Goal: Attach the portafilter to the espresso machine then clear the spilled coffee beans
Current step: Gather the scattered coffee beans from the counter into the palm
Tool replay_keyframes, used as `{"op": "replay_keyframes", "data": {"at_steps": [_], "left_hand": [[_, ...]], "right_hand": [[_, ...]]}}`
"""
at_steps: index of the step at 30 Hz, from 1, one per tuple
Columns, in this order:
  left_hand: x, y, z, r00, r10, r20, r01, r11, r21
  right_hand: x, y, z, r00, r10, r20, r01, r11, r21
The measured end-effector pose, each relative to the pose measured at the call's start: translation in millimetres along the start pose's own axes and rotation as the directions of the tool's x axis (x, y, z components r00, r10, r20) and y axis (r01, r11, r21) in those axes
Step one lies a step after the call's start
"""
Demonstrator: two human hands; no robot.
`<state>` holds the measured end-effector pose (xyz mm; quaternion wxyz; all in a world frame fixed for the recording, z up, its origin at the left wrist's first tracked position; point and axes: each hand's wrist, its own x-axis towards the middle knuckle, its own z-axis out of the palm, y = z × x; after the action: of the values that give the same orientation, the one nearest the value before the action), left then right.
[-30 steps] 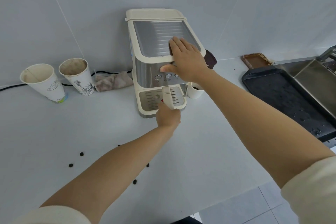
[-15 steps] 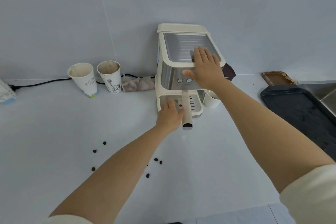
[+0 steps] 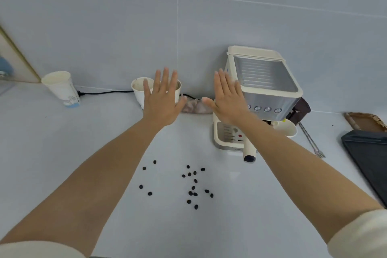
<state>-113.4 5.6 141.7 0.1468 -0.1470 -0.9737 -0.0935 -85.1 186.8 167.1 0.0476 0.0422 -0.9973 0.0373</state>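
While both hands are raised flat with fingers spread and holding nothing, the left hand (image 3: pixel 162 101) well to the left of the espresso machine (image 3: pixel 265 92) and the right hand (image 3: pixel 228 98) just in front of its left edge, the portafilter (image 3: pixel 248 151) sits under the machine with its cream handle pointing forward. Small, dark, oval coffee beans (image 3: pixel 191 186) lie loosely scattered on the counter (image 3: pixel 62 153) in front and to the left of the machine. Being light, hard and likely to roll, they are probably best swept together, then pinched or scooped up.
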Motion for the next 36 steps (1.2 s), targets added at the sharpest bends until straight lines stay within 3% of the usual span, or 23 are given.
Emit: {"op": "replay_keyframes", "data": {"at_steps": [8, 16, 25, 36], "left_hand": [[-17.5, -52.2, -14.6, 0.999, -0.029, -0.019, 0.031, 0.995, 0.094], [-74.2, -81.1, 21.9, 0.979, -0.095, 0.18, 0.072, 0.989, 0.132], [-167.2, -78.0, 82.9, 0.818, -0.226, 0.53, 0.191, 0.974, 0.121], [-222.6, -73.8, 105.1, 0.64, -0.371, 0.673, 0.332, 0.923, 0.194]], "right_hand": [[10.7, -46.4, 13.0, 0.994, -0.106, -0.003, 0.106, 0.994, 0.036], [-8.1, -48.0, 52.9, 0.988, -0.102, 0.112, 0.098, 0.994, 0.048], [-78.4, -34.6, 123.0, 0.953, -0.031, 0.3, -0.002, 0.994, 0.109], [-157.9, -31.8, 177.8, 0.805, 0.144, 0.575, -0.219, 0.974, 0.063]]}}
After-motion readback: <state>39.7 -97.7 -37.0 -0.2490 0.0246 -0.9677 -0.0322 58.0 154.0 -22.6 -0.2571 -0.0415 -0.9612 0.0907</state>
